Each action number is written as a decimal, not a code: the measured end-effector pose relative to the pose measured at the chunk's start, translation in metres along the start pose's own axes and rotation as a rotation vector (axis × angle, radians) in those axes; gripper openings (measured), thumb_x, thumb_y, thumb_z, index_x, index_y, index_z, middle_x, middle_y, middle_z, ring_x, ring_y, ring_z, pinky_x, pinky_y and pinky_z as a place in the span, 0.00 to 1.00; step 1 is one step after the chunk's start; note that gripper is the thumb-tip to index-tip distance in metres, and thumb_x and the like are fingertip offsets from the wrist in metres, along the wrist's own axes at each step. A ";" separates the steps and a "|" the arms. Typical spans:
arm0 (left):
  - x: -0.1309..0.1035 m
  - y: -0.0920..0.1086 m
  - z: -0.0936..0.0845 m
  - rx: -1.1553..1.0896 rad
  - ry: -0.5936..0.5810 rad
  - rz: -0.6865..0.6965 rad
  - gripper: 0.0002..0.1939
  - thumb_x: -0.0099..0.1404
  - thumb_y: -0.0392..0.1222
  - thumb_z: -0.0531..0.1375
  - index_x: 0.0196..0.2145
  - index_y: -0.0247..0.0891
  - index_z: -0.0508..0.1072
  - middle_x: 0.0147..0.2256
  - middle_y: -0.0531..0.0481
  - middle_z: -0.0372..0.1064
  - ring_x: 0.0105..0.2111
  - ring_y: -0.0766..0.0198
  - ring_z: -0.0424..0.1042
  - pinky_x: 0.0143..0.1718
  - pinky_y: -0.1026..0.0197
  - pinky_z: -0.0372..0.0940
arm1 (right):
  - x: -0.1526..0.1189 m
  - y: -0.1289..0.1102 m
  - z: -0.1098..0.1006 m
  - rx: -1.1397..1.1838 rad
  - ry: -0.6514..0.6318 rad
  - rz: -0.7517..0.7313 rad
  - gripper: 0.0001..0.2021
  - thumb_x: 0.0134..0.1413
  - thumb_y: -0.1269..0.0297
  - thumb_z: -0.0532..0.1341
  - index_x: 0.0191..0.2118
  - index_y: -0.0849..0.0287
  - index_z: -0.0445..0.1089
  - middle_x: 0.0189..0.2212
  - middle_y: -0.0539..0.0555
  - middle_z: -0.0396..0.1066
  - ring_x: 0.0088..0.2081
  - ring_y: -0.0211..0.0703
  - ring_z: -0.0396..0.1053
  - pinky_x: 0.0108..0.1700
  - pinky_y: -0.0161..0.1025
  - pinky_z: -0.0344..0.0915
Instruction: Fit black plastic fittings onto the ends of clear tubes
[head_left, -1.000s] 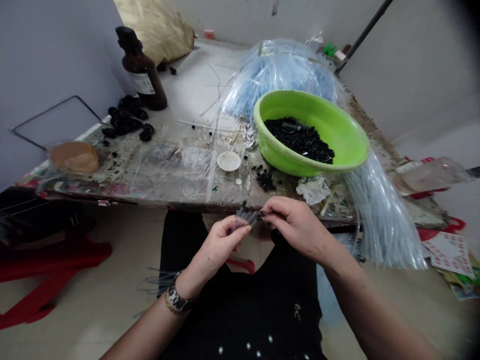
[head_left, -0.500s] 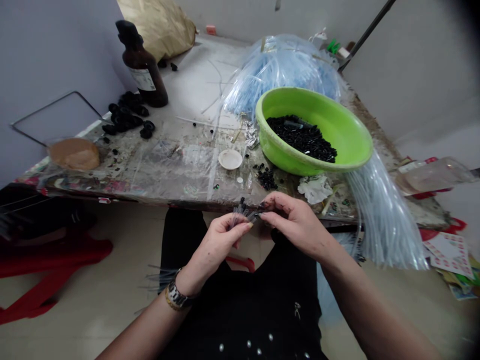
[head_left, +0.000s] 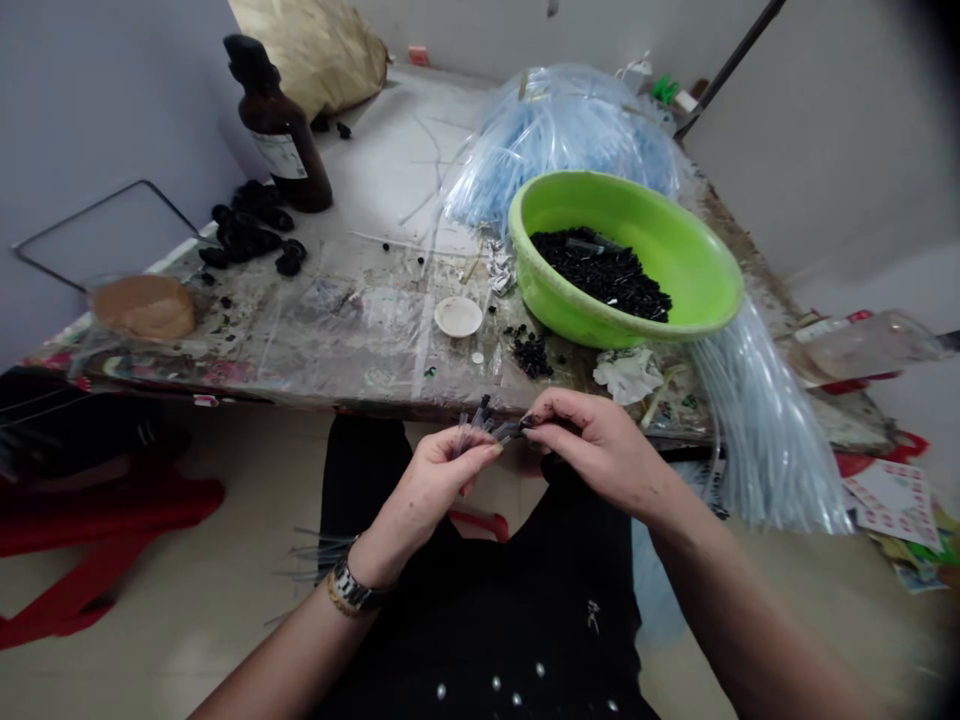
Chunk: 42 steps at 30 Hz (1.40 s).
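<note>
My left hand (head_left: 433,478) is closed around a small bunch of thin clear plastic tubes (head_left: 466,438), some of them with black ends pointing up and away. My right hand (head_left: 592,440) pinches a small black piece (head_left: 527,425) at the end of one clear tube that sticks out from the left thumb. Both hands are held close together over my lap, just off the front edge of the table. Dark smudges mark the right fingertips. On the table beyond lies a small heap of loose black pieces (head_left: 532,355).
A green basin (head_left: 626,325) holds many black pieces. Behind it lies a big bundle of clear tubing (head_left: 562,140); more tubing (head_left: 772,430) hangs over the right edge. A white dish (head_left: 458,317), a brown bottle (head_left: 289,160) and black rubbery lumps (head_left: 247,235) are on the table (head_left: 337,350).
The camera view has shifted slightly. Both hands keep nearly the same pose, with the right fingers still at the tube's end.
</note>
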<state>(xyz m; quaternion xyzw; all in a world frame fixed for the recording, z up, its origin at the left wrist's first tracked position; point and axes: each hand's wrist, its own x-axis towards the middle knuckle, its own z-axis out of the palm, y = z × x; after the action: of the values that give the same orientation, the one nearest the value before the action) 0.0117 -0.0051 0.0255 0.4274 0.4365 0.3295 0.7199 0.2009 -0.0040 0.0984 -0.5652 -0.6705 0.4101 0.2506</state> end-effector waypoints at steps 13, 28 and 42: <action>0.000 0.005 0.002 0.081 -0.027 0.047 0.08 0.61 0.43 0.62 0.28 0.36 0.73 0.19 0.55 0.65 0.20 0.69 0.59 0.23 0.63 0.52 | -0.004 0.000 -0.005 -0.121 -0.042 -0.086 0.07 0.57 0.73 0.58 0.29 0.59 0.67 0.27 0.47 0.68 0.32 0.36 0.66 0.36 0.33 0.58; 0.001 -0.001 0.002 0.022 0.009 0.015 0.09 0.60 0.45 0.63 0.30 0.35 0.74 0.17 0.56 0.62 0.18 0.70 0.55 0.21 0.63 0.48 | -0.006 0.005 -0.001 -0.023 -0.034 0.003 0.06 0.56 0.71 0.58 0.28 0.59 0.67 0.26 0.47 0.68 0.31 0.37 0.65 0.35 0.34 0.58; 0.000 0.000 0.004 -0.001 -0.016 -0.029 0.09 0.58 0.44 0.64 0.28 0.35 0.74 0.17 0.56 0.61 0.18 0.71 0.53 0.21 0.63 0.44 | -0.010 0.007 0.001 0.025 -0.001 0.013 0.06 0.56 0.71 0.57 0.28 0.58 0.66 0.26 0.48 0.67 0.31 0.38 0.64 0.35 0.36 0.58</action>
<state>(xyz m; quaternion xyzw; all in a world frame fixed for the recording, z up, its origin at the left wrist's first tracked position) 0.0158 -0.0062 0.0268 0.4231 0.4368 0.3158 0.7283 0.2065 -0.0132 0.0934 -0.5660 -0.6618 0.4204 0.2547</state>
